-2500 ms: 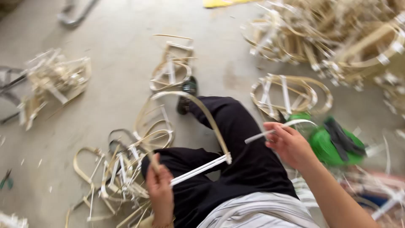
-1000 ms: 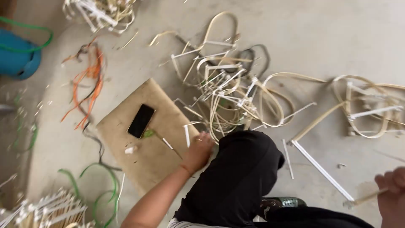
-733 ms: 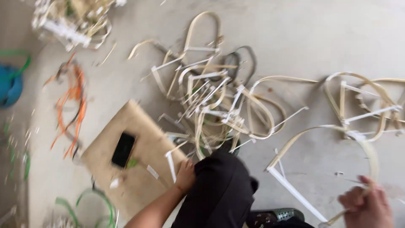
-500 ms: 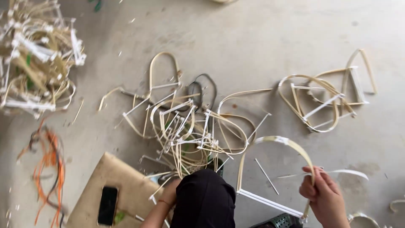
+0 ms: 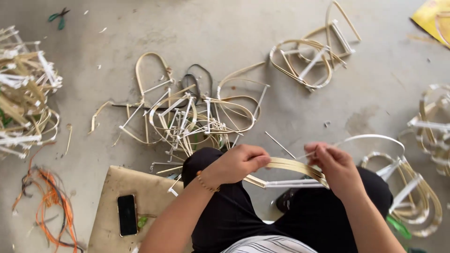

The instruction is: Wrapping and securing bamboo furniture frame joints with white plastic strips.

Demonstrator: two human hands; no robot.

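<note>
Head view, looking down: the concrete floor (image 5: pixel 262 28) carries heaps of bent bamboo frames, the biggest tangle (image 5: pixel 187 117) just ahead of the person's knees, a stacked bundle (image 5: pixel 23 93) at the left edge and finished-looking loops (image 5: pixel 309 61) farther off. A brown board (image 5: pixel 140 187) holds a black phone (image 5: pixel 126 214). Over the lap, the left hand (image 5: pixel 234 164) pinches one end of a curved bamboo strip frame (image 5: pixel 290 171); the right hand (image 5: pixel 335 166) pinches the other end with a thin white strip (image 5: pixel 370 138). Binding looks underway, with many frames left loose.

Soft even daylight, faint shadows, sharp centre, slight edge blur
</note>
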